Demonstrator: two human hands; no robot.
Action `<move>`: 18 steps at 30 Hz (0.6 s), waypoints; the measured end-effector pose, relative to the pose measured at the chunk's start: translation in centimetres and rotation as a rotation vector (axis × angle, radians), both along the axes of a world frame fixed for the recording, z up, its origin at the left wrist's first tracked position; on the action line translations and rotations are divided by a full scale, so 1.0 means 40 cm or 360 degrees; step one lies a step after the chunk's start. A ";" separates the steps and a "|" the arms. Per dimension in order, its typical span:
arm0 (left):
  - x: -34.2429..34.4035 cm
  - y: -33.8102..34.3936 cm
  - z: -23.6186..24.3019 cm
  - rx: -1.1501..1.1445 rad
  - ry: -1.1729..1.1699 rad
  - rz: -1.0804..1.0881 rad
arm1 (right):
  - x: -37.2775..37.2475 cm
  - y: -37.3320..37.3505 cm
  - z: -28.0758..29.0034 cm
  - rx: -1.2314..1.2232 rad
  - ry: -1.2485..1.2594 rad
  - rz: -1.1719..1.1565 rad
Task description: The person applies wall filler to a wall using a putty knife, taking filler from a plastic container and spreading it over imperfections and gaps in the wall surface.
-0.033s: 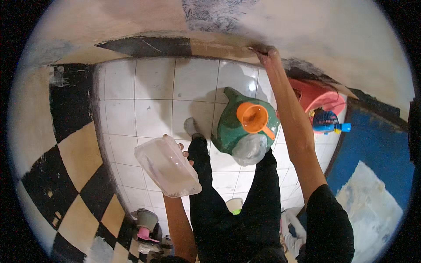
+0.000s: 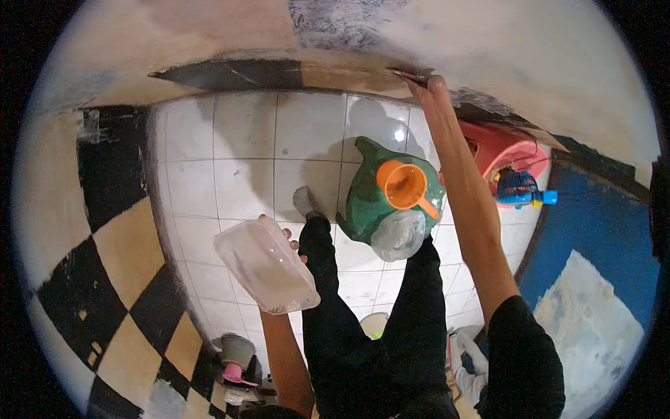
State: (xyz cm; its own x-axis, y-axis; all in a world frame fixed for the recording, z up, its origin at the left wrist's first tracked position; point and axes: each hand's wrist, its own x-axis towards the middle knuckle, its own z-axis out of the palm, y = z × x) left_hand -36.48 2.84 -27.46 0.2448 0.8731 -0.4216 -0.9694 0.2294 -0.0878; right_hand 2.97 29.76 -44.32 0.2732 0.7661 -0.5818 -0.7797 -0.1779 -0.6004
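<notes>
The left hand [image 2: 294, 245] holds a clear tub [image 2: 269, 269] at a tilt, its fingers showing along the tub's right side. The right hand [image 2: 431, 89] reaches up to the wall [image 2: 209, 35], gripping a thin tool [image 2: 403, 74] laid near the surface; its shape is hard to make out. Between the arms stands a green stool [image 2: 356, 213], bearing an orange dipper [image 2: 401, 186] and, just beside it, a plastic bag [image 2: 398, 236]. A foot [image 2: 304, 201] rests on white floor tiles [image 2: 244, 185] left of the stool. Right of the right forearm are a pink basin [image 2: 527, 155] and a blue slotted object [image 2: 517, 188]. Black and tan checks [image 2: 129, 248] cover the left wall; a grey bucket [image 2: 236, 349] stands low beside it.
</notes>
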 end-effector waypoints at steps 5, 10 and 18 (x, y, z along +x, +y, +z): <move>-0.111 -0.013 0.038 -0.0121 0.0003 -0.0087 | -0.214 -0.110 0.211 -0.0175 0.0191 -0.0081; -0.175 0.025 0.058 -0.0143 0.0168 -0.0274 | -0.120 -0.018 -0.065 0.0000 -0.0039 0.0217; -0.297 -0.021 0.067 -0.0404 0.0321 -0.0134 | -0.349 -0.122 0.186 -0.0142 0.0160 -0.0164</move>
